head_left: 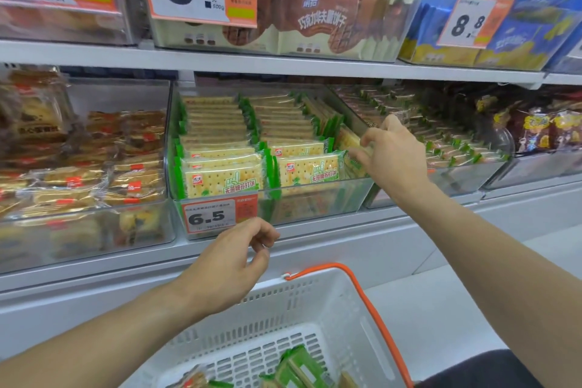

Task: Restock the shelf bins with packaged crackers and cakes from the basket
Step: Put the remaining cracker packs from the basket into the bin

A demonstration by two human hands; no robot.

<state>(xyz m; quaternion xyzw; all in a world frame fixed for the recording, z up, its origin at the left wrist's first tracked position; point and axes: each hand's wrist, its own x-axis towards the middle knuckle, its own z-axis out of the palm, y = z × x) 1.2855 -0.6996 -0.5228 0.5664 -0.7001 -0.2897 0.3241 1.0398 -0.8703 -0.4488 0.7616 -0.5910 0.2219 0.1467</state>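
A white shelf is carrying clear bins of crackers; cakes are sitting at nine o'clock.

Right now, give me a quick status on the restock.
Right hand at green cracker packs in the middle bin. Left hand empty, above the basket. Nothing blocking.

Price tags — white floor

Your right hand is reaching forward, fingers curling downward; your left hand is hovering lower, loosely curled, holding nothing.
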